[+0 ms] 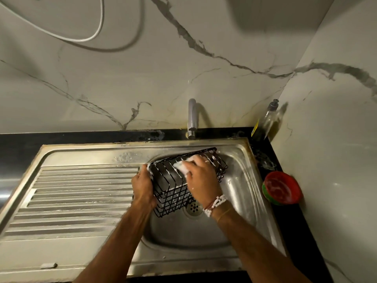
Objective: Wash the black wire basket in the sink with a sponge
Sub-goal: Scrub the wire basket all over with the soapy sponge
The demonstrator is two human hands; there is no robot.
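The black wire basket [173, 193] is tilted on its side over the steel sink bowl [240, 193], streaked with white foam. My left hand [143, 187] grips its left end at the rim. My right hand [201, 176] reaches inside the basket and presses a foamy white sponge [180, 165] against the wires; my fingers cover most of the sponge. A beaded bracelet sits on my right wrist. The drain [193, 207] shows just below the basket.
A grey tap [192, 119] stands behind the bowl, with no water visible. The ribbed draining board [77, 199] lies to the left. On the black counter at right are a soap dispenser bottle [265, 123] and a red-and-green bowl [281, 187].
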